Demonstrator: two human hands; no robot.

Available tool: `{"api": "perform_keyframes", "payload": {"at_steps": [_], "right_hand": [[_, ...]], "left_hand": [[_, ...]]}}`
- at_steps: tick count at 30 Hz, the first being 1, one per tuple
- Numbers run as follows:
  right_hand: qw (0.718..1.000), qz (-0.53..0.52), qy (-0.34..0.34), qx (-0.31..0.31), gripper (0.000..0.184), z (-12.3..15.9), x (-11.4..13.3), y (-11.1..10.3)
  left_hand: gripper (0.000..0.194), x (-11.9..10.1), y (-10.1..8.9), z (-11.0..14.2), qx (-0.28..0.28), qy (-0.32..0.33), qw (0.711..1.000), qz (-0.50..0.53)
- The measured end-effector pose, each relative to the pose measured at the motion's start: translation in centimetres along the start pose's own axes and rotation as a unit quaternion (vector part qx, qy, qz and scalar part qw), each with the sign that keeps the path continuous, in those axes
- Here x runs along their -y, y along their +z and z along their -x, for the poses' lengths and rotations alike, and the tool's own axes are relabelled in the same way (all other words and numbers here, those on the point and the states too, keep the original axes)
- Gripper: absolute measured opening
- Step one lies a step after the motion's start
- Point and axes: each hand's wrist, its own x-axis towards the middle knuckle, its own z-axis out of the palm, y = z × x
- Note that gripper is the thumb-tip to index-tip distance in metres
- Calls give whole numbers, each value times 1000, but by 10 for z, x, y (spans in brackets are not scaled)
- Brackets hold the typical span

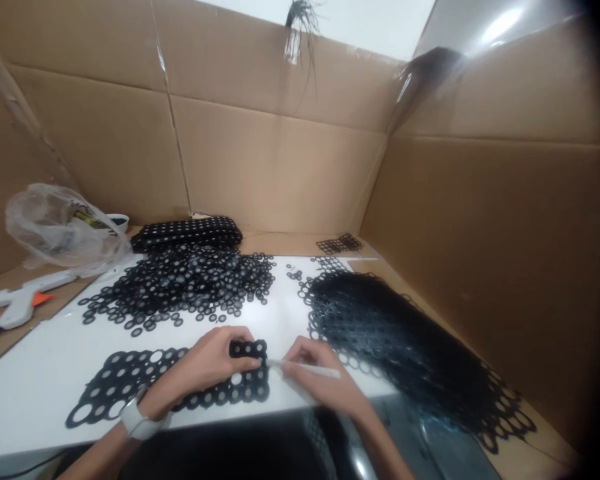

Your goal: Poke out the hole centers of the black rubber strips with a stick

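My left hand (pixel 215 357) is closed in a pinch, thumb in front and fingers behind, on the upper right part of a black ring sheet (pixel 250 387). My right hand (pixel 325 387) is closed round a slim white pen (pixel 320 370), its tip at the sheet's right end; whether tip and sheet touch cannot be told. The sheet lies near the front edge of the white board (pixel 290 313), slanting down to the left, with joined rows of rings, most filled with pale discs and a few larger ones showing white.

Handling, as judged from form: the sheet should be light, thin and limp, apt to fold or twist if lifted by one corner. The joins between rings are probably its weak points. The best hold is a flat pinch across several rings near the end, with the rest borne by the board. Slipperiness cannot be told.

Behind the sheet, a heap of loose rings (pixel 195 280) spreads over the board, with a dotted black bundle (pixel 190 232) at its back. To my right, a dark mound of netting (pixel 405 327) runs along the board and past its front edge; small net pieces (pixel 340 244) lie at the rear. To my left are a white glue gun (pixel 17 303) with an orange trigger, a clear bag (pixel 55 227) and a white cup (pixel 117 223). Creased cardboard walls (pixel 280 160) enclose the place; a dark, wispy tuft (pixel 303 17) hangs over the back one.
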Motion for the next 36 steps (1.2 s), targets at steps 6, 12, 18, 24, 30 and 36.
{"api": "perform_keyframes", "payload": {"at_steps": [6, 12, 18, 24, 30, 36], "right_hand": [[1000, -24, 3, -4, 22, 8, -5, -5], [1000, -27, 5, -5, 23, 7, -11, -6], [999, 31, -10, -17, 22, 4, -5, 7], [997, 59, -42, -26, 21, 6, 3, 13], [999, -4, -26, -39, 43, 17, 11, -14], [998, 7, -36, -59, 34, 3, 1, 25]], "left_hand": [[34, 5, 12, 1, -24, -3, 999, 25], [31, 0, 12, 3, -33, -1, 999, 26], [26, 5, 21, 5, -55, -15, 998, 28], [22, 7, 25, 7, -74, -12, 995, 67], [26, 9, 26, 8, -82, -7, 993, 80], [28, -6, 24, 8, -48, 69, 992, 96]]}}
